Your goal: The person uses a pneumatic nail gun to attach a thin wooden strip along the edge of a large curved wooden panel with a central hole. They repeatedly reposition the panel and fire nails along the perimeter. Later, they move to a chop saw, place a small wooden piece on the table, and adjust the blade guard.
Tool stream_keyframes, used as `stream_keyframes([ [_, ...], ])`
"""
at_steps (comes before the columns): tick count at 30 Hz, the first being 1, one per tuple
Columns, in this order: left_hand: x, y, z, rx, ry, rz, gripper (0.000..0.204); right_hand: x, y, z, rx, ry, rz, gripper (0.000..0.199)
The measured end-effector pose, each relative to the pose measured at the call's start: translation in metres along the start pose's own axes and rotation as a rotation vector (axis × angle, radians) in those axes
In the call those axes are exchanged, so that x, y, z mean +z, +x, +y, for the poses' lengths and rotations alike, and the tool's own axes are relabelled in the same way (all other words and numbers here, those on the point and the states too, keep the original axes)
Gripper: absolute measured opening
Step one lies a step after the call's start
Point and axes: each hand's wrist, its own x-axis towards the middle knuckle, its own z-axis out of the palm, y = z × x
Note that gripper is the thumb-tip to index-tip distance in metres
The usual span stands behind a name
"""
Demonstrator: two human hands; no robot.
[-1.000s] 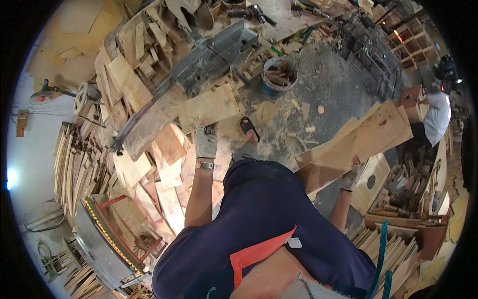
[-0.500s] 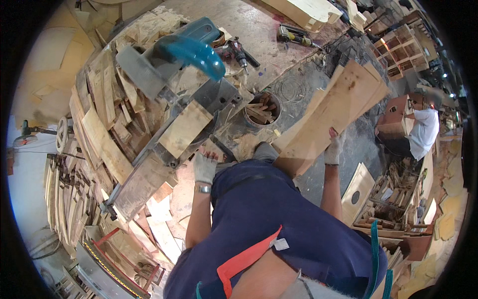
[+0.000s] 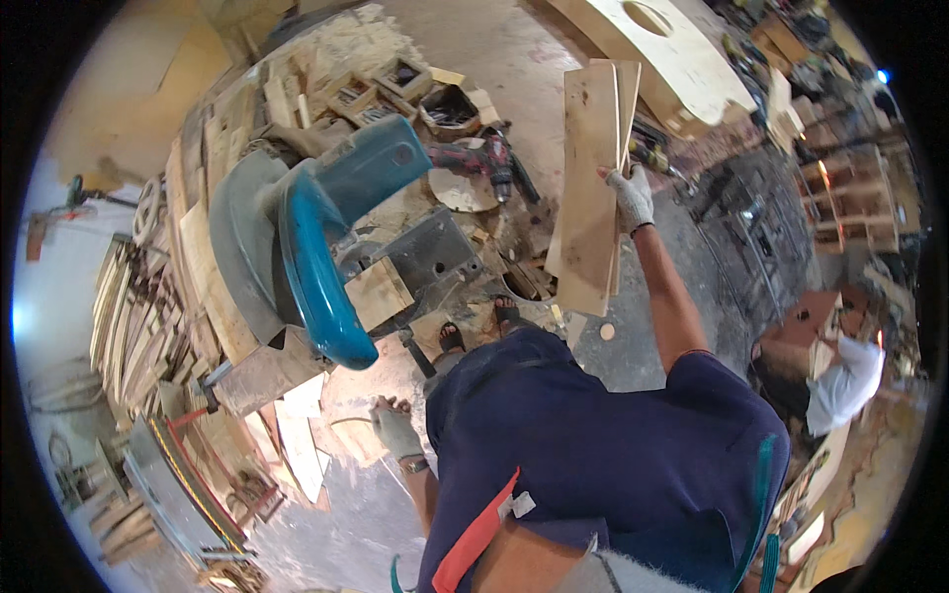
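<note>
Our gloved right hand (image 3: 631,196) is clamped on the edge of 2 long plywood boards (image 3: 590,188), held upright above the floor beside the teal mitre saw (image 3: 316,237). Our left hand (image 3: 397,431), loosely curled, rests empty on the surface. We should keep both boards squared together and grip firmly.

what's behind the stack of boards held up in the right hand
The right hand holds the boards upright. Beside them show a red power drill and grey floor. Whatever lies directly behind the boards is covered.
</note>
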Motion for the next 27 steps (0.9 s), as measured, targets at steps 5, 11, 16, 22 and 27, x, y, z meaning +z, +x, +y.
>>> stream_keyframes([
  [5,-0.015,-0.062,-0.054,-0.059,0.012,0.228,0.026,0.027,0.056,-0.075,-0.049,-0.019,-0.354,0.061],
  [11,-0.002,-0.102,-0.074,-0.015,0.039,0.336,0.032,0.128,0.054,-0.183,-0.219,0.043,-0.611,0.071],
  [16,-0.005,-0.131,-0.080,0.143,-0.026,0.351,0.044,0.232,0.080,-0.252,-0.317,-0.118,-0.685,0.070],
  [22,-0.016,-0.154,-0.106,0.087,-0.029,0.518,0.045,0.350,0.107,-0.279,-0.428,0.167,-0.834,0.073],
  [27,-0.008,-0.167,-0.102,0.099,0.109,0.539,0.048,0.344,0.137,-0.260,-0.545,-0.042,-0.655,0.056],
])
